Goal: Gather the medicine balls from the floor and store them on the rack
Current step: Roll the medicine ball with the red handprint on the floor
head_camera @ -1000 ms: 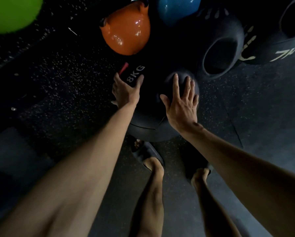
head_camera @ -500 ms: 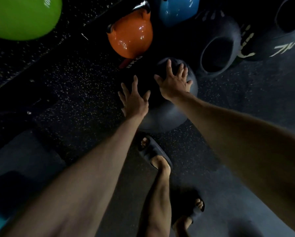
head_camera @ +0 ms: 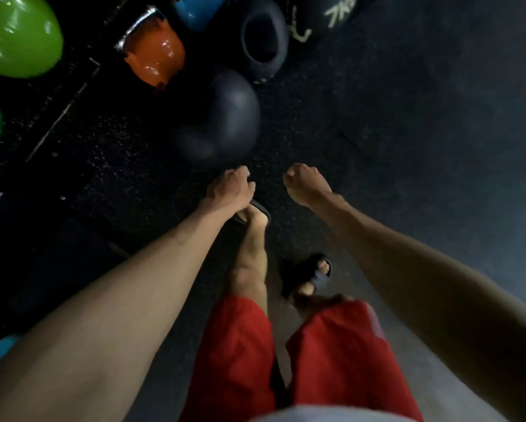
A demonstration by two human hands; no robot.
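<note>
- The dark medicine ball (head_camera: pixel 225 117) lies on the black floor (head_camera: pixel 392 132), blurred, with nothing touching it.
- The left grip (head_camera: pixel 229 188) hangs near the ball, at its 6 o'clock. Its fingers are curled in and it carries nothing.
- The right grip (head_camera: pixel 304 185) is at 3 o'clock of the left one, apart from it. It is clenched too and has nothing in it.
- An orange kettlebell (head_camera: pixel 155 53) stands at 10 o'clock of the ball.
- A black ball with a hole (head_camera: pixel 281 50) stands at 1 o'clock of the ball.
- A big green ball (head_camera: pixel 15 38) is far out at 10 o'clock.
</note>
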